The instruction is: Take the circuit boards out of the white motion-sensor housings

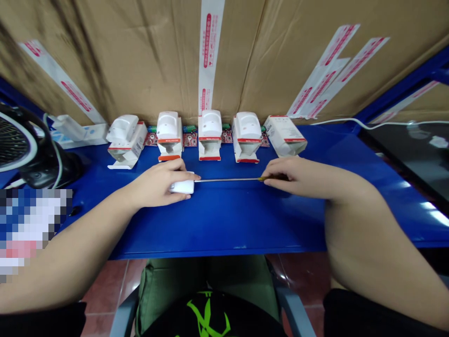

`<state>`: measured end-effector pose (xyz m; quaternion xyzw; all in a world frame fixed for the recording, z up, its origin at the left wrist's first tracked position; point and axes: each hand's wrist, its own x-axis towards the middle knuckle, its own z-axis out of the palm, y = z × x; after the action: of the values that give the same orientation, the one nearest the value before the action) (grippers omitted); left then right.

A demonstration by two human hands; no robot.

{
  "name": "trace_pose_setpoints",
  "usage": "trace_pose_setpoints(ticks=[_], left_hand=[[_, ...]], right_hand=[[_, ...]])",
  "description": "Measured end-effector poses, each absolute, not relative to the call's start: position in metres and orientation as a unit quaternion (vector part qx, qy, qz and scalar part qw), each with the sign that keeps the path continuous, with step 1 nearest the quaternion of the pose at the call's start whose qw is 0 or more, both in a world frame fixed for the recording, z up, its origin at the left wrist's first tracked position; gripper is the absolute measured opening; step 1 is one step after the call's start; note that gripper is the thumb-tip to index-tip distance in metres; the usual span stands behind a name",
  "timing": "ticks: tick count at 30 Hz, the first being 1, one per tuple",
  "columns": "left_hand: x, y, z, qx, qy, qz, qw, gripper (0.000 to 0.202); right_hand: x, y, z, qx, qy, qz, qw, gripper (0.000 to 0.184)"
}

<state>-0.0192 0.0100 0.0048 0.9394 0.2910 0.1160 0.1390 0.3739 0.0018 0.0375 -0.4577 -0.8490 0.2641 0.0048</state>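
Note:
My left hand is closed around a white detector housing lying on the blue table, fingers above and thumb below. In my right hand is a screwdriver, gripped by its yellowish handle. The long thin shaft points left, and its tip meets the right edge of the housing beside my left fingertips. Whether the tip sits in a screw or a slot cannot be made out. Behind my hands, white detectors rest on small opened cartons in a row.
Red circuit boards lie between the cartons. A closed-looking box stands at the row's right end. At left are a black fan and a white power strip. A cardboard wall rises behind; a dark glossy panel is at right.

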Motion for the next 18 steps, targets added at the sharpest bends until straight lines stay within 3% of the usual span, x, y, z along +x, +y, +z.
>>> trace_pose_setpoints(ticks=[6,18], left_hand=[[-0.0192,0.0102,0.0054,0.941,0.287,0.115,0.137,0.041],[-0.0203,0.0109,0.0035,0.944,0.278,0.121,0.128,0.041]], right_hand=[[0.3679,-0.0049,0.0435,-0.473,-0.841,0.263,-0.009,0.025],[0.3684,-0.0072,0.0436,-0.462,-0.851,0.25,-0.005,0.027]])
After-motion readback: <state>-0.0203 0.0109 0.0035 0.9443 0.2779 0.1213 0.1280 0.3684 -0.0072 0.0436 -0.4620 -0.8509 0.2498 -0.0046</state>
